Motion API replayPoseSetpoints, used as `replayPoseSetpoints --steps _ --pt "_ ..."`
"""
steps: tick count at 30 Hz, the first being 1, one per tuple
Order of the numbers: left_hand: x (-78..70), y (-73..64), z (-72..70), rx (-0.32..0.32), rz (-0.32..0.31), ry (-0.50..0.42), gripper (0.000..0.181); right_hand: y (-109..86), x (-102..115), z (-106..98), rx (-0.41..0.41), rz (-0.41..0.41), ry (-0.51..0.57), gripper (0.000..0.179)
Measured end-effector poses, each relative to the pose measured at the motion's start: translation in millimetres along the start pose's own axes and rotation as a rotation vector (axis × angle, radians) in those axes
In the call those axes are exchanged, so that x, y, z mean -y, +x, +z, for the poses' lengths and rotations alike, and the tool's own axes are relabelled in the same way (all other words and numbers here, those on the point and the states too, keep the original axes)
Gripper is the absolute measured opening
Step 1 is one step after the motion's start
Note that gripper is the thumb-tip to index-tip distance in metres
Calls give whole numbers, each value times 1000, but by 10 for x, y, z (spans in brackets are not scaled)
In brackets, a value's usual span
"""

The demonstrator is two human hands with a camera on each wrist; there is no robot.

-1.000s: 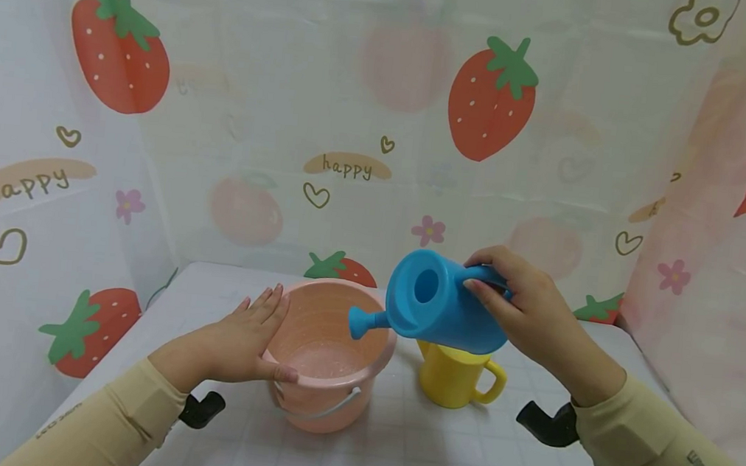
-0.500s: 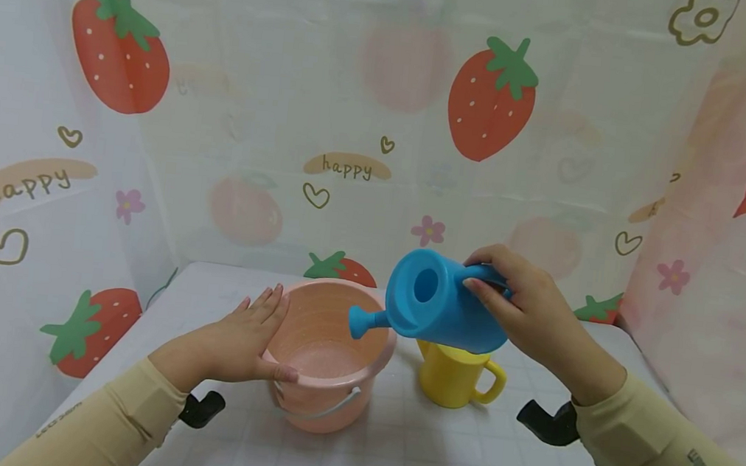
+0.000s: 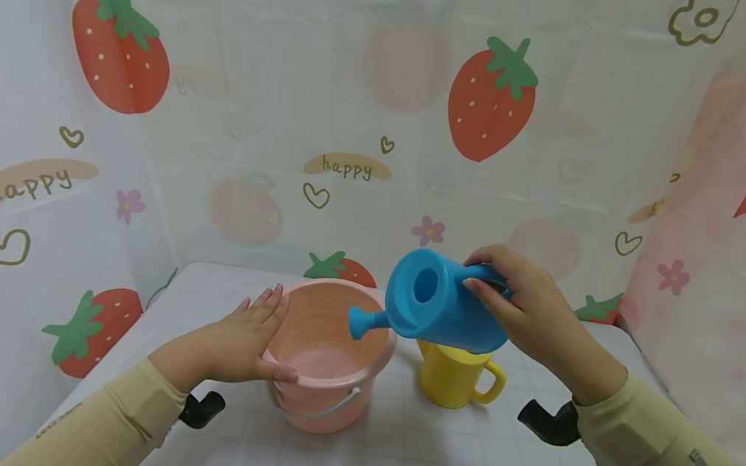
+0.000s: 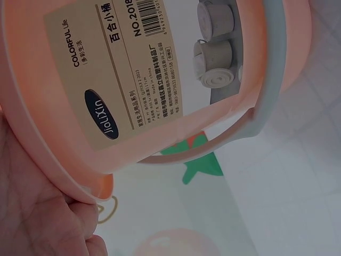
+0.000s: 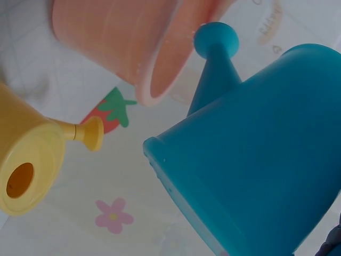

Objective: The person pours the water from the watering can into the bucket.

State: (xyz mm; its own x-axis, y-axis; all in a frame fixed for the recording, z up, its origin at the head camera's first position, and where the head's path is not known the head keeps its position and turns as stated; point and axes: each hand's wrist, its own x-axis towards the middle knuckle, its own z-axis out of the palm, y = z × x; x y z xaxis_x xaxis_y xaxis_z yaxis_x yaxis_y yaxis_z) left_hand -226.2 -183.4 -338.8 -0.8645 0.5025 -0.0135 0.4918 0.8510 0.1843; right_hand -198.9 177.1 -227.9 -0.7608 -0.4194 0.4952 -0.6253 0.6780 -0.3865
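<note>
My right hand (image 3: 529,306) grips the handle of a blue toy watering can (image 3: 453,307), thumb on one side and fingers over the other. The can is tilted, its round spout head (image 3: 358,323) over the right part of a pink plastic bucket (image 3: 324,410). That bucket stands upright on the table, with small glints on its inner floor. My left hand (image 3: 230,343) rests on the left rim, fingers straight and thumb along the front edge. The left wrist view shows the bucket's paper label (image 4: 117,69). Behind the blue can stands a yellow watering can (image 3: 449,380), partly covered.
The white table (image 3: 420,459) has a faint grid. A hanging cloth (image 3: 338,97) with strawberries and flowers encloses the back and sides. The bucket's pale handle (image 3: 324,408) hangs down in front. Black camera mounts (image 3: 549,424) stick out under both wrists.
Both hands, the blue watering can and the bucket keep their places. The glints on the bucket's inner floor differ slightly from frame to frame.
</note>
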Motion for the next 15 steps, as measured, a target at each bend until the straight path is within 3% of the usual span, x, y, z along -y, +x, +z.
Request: replayPoseSetpoints --steps 15 --pt "-7 -6 -4 -4 3 2 121 0 -7 9 0 -12 -5 24"
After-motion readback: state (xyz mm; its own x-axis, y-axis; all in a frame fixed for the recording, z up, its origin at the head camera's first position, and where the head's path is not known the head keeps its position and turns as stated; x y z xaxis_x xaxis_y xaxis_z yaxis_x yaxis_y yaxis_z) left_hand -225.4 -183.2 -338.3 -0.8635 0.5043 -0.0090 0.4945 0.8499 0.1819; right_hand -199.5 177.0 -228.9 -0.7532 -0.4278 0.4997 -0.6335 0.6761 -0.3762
